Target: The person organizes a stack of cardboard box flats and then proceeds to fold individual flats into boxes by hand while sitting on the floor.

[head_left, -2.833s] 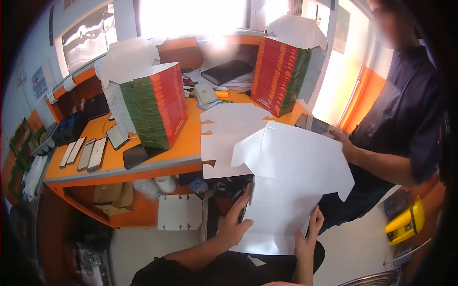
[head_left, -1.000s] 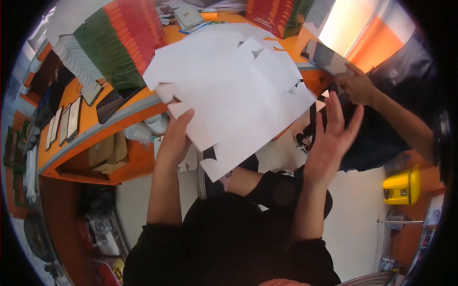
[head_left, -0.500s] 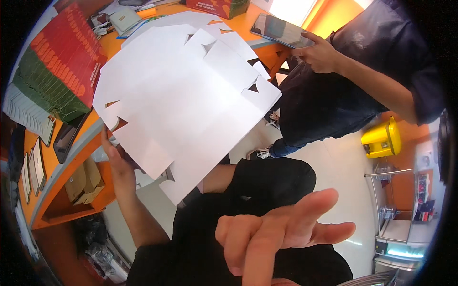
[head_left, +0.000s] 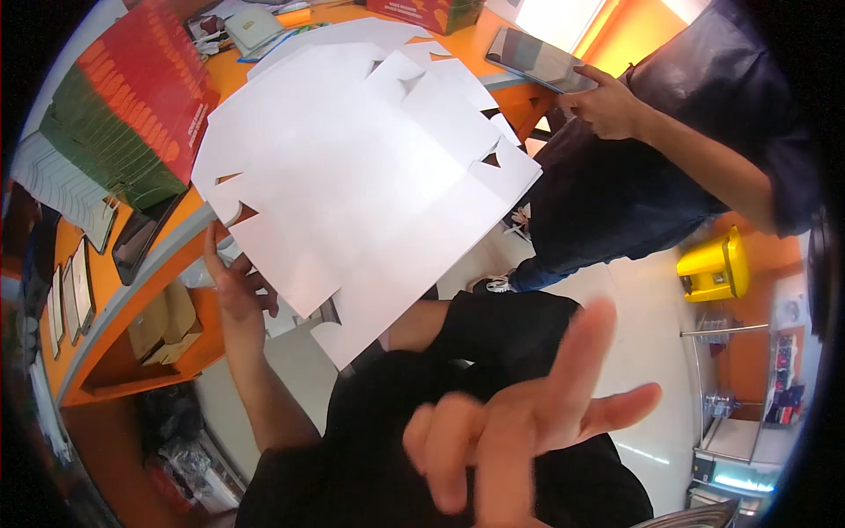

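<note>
A flat white die-cut cardboard blank (head_left: pixel 343 167), with notches and flaps along its edges, lies on at least one more like it, partly over the desk and partly beyond its edge. At its lower left edge is my left hand (head_left: pixel 238 286), index finger stretched up and the other fingers loosely bent and apart. Whether those fingers touch the cardboard is hard to tell. Nearer the camera, over my dark clothing, my right hand (head_left: pixel 510 431) is raised with nothing in it. Its fingers are spread, some stretched and some bent, and slightly blurred.
On the orange desk (head_left: pixel 189 207) at left stand red and green boxes (head_left: pixel 136 101), with a dark phone-like slab (head_left: pixel 145 242) beside them. At right another person's hand (head_left: pixel 607 106) holds a tablet (head_left: pixel 537 60). A yellow bin (head_left: pixel 715 266) stands by the far-right wall.
The whole view has shifted slightly, with the cardboard now further right. More of my left hand's bent fingers show beside the cardboard edge. My right index finger points further up.
</note>
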Motion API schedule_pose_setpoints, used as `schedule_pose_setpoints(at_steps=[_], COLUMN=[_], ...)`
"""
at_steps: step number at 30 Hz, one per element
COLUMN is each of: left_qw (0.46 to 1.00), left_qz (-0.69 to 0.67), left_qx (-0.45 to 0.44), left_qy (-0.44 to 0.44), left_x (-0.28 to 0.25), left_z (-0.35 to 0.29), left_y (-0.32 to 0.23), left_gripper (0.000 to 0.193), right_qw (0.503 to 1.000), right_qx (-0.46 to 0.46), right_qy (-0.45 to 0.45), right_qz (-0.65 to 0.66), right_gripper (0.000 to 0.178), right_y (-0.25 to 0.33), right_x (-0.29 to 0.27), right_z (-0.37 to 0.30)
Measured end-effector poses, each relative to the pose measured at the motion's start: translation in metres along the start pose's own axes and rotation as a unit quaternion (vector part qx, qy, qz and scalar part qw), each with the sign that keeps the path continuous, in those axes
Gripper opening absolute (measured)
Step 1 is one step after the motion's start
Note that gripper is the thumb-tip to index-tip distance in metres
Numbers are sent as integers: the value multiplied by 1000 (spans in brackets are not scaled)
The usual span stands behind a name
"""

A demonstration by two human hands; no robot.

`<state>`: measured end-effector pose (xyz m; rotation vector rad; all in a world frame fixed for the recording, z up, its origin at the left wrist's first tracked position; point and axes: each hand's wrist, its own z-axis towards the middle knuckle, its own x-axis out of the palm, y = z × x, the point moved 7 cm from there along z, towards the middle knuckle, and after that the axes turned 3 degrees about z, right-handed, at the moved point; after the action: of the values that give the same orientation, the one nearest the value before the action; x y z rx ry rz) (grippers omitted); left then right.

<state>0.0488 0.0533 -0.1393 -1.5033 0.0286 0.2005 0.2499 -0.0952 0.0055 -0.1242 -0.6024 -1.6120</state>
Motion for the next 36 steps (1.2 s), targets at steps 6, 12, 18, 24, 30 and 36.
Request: schedule_pose_setpoints(at_steps=[6,12,18,24,30,36], left_qw=[953,899,908,869,866,856], left_qz=[-89,-332,-303,-396,-388,-435], left_qx=[-102,-197,-208,-185,-171,-159], left_qy=[273,205,204,230,266,228], left_x=[29,59,73,86,122,127], left_z=[-33,-38,-45,-46,-62,-60], left_y=[17,12,6,1,0,2], left_gripper=[81,67,50,50,54,53], right_qw=[701,428,466,435,520,503], right_qx=[115,217,127,10,-6,18], right_qy=[-51,-60,-154,-136,-449,-464], right_qz=[-702,-875,-862,-890,-727,-729], right_gripper=[70,59,45,25,28,34], right_y=[0,-48,-23,-6,22,26], right_x=[-55,-84,-101,-89,-127,-134], right_z=[-46,-83,-90,-82,-100,-90])
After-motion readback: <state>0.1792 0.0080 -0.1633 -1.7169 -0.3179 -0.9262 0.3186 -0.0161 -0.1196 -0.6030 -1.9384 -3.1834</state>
